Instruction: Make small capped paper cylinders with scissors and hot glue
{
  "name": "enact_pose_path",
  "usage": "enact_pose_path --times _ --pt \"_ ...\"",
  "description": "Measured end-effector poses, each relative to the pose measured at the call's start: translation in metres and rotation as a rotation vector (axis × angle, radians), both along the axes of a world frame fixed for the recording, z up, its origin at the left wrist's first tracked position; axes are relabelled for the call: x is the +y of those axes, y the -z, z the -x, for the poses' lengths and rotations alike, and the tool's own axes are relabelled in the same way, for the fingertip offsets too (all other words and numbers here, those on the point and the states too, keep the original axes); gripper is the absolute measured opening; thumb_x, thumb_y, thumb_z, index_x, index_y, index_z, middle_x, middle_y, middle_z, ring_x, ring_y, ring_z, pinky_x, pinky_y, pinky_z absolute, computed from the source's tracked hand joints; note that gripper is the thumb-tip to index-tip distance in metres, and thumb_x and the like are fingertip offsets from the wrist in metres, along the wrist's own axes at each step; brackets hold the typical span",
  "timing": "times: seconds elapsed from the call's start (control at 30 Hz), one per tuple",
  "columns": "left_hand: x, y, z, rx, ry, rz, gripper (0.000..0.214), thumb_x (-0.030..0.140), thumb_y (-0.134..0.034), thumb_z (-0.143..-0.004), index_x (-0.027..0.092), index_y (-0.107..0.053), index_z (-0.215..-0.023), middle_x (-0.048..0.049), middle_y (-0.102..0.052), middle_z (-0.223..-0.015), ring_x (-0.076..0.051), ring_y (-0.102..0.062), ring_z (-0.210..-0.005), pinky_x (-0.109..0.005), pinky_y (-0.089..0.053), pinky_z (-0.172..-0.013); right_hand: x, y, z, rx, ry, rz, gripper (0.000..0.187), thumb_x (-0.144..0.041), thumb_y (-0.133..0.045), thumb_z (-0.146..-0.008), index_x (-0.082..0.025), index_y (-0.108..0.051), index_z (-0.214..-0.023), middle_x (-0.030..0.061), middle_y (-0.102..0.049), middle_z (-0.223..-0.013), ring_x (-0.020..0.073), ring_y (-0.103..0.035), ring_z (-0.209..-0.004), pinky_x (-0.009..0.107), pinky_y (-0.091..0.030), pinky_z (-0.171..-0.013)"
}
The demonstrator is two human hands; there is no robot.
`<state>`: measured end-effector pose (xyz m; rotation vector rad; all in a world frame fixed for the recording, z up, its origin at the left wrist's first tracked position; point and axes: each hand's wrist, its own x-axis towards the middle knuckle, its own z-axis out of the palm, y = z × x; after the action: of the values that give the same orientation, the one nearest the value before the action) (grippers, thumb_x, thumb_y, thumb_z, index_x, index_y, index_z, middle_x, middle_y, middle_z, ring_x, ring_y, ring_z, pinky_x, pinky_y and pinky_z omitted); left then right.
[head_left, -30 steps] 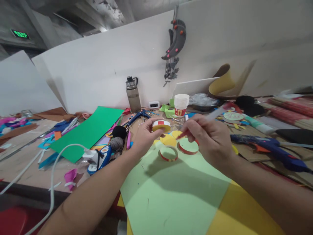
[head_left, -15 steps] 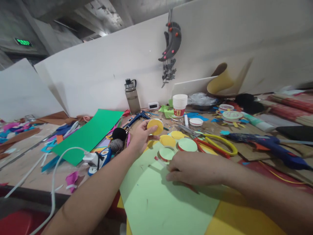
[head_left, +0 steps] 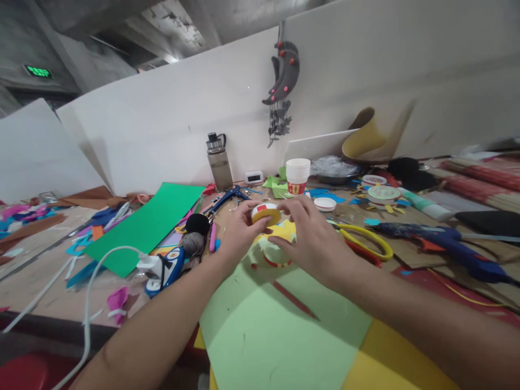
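My left hand pinches a short cut-off paper cup base between thumb and fingers. Its white and red side faces up toward me, and a yellow disc covers the underside. My right hand is curved around the right of it, thumb and fingers apart, fingertips at or very near its rim. Under the hands, another cup base with a pale green disc sits on the light green sheet. A reddish pencil lies on that sheet. Yellow paper pieces are partly hidden behind my right hand.
Scissors with yellow handles and a blue glue gun lie to the right. Stacked paper cups and a bottle stand behind. A green sheet, yarn balls and a white cable are left.
My right hand has risen from the sheet to the cup base, leaving the pencil lying there. My left hand has tilted the base, its yellow face now turned down.
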<state>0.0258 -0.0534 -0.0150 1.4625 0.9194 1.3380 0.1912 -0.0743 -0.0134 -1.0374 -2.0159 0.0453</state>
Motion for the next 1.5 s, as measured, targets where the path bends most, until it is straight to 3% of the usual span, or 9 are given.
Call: enact_pose_path --times 0.07,0.17,0.27,0.4,0.57,0.7,0.97,1.2,1.5 --pt "-0.003 -0.001 -0.004 0.004 0.005 0.031 0.04 0.033 -0.078 -0.069 0.018 -0.054 -0.096 -0.0002 -0.065 -0.084 -0.016 -0.065 -0.078 -0.031 -0.06 -0.064 0.003 0.008 0.002 0.02 -0.022 -0.062 0.062 -0.021 -0.076 -0.073 -0.02 -0.043 -0.125 0.0159 -0.048 -0.122 0.0299 -0.054 -0.111 0.047 -0.051 -0.092" --pt "-0.007 0.001 -0.009 0.035 -0.019 0.056 0.042 0.034 -0.077 -0.069 0.02 -0.051 -0.099 0.0 -0.065 -0.082 -0.017 -0.065 -0.077 -0.031 -0.058 -0.062 0.006 0.016 0.004 0.051 -0.037 -0.08 0.071 -0.017 -0.077 -0.071 -0.021 -0.036 -0.129 0.0163 -0.042 -0.125 0.0313 -0.05 -0.117 0.049 -0.05 -0.097" --pt "-0.011 0.004 -0.012 0.096 -0.037 0.039 0.041 0.032 -0.076 -0.072 0.02 -0.05 -0.1 0.0008 -0.064 -0.078 -0.015 -0.062 -0.071 -0.026 -0.052 -0.06 0.008 0.019 0.004 0.071 -0.035 -0.115 0.067 -0.015 -0.074 -0.072 -0.021 -0.036 -0.126 0.015 -0.043 -0.121 0.0318 -0.049 -0.118 0.051 -0.048 -0.099" --pt "-0.016 0.004 -0.012 0.11 0.034 0.044 0.044 0.035 -0.076 -0.073 0.021 -0.048 -0.104 0.0017 -0.061 -0.076 -0.014 -0.059 -0.068 -0.024 -0.046 -0.059 0.011 0.018 0.002 0.071 -0.05 -0.14 0.057 -0.009 -0.068 -0.071 -0.022 -0.04 -0.12 0.0133 -0.045 -0.118 0.0297 -0.053 -0.11 0.052 -0.051 -0.095" --pt "-0.013 0.003 -0.006 -0.096 0.208 0.05 0.041 0.045 -0.07 -0.08 0.021 -0.052 -0.108 -0.0025 -0.062 -0.091 -0.017 -0.061 -0.086 -0.03 -0.048 -0.077 0.014 0.015 0.001 0.167 -0.083 -0.106 0.051 -0.01 -0.067 -0.074 -0.021 -0.044 -0.118 0.0145 -0.045 -0.119 0.0296 -0.053 -0.112 0.051 -0.053 -0.093" --pt "-0.003 0.006 -0.002 -0.188 0.238 0.038 0.039 0.042 -0.074 -0.078 0.021 -0.056 -0.105 -0.0041 -0.062 -0.101 -0.018 -0.06 -0.094 -0.032 -0.047 -0.084 0.015 0.012 0.002 0.271 -0.127 -0.049 0.052 -0.01 -0.069 -0.075 -0.024 -0.047 -0.12 0.0126 -0.046 -0.122 0.0279 -0.051 -0.116 0.049 -0.055 -0.094" --pt "0.003 0.003 0.001 -0.307 0.208 -0.018 0.047 0.036 -0.083 -0.068 0.021 -0.06 -0.107 -0.005 -0.06 -0.11 -0.018 -0.058 -0.102 -0.03 -0.047 -0.087 0.016 0.016 0.002 0.453 -0.282 0.011 0.056 -0.006 -0.064 -0.078 -0.028 -0.046 -0.126 0.0079 -0.047 -0.129 0.024 -0.051 -0.124 0.047 -0.05 -0.105" --pt "0.011 0.005 0.008 -0.364 0.16 -0.009 0.042 0.033 -0.08 -0.074 0.021 -0.059 -0.109 -0.0047 -0.063 -0.109 -0.014 -0.062 -0.091 -0.028 -0.05 -0.08 0.018 0.017 0.003 0.512 -0.306 0.049 0.055 -0.011 -0.068 -0.078 -0.027 -0.044 -0.125 0.0079 -0.048 -0.128 0.0235 -0.054 -0.122 0.047 -0.049 -0.106" --pt "0.014 0.003 0.01 -0.41 0.089 0.03 0.047 0.032 -0.082 -0.071 0.02 -0.058 -0.109 -0.003 -0.064 -0.105 -0.012 -0.062 -0.089 -0.026 -0.052 -0.08 0.014 0.015 0.005 0.549 -0.316 0.173 0.05 -0.023 -0.071 -0.079 -0.025 -0.043 -0.12 0.0095 -0.052 -0.123 0.0241 -0.059 -0.116 0.05 -0.051 -0.102"
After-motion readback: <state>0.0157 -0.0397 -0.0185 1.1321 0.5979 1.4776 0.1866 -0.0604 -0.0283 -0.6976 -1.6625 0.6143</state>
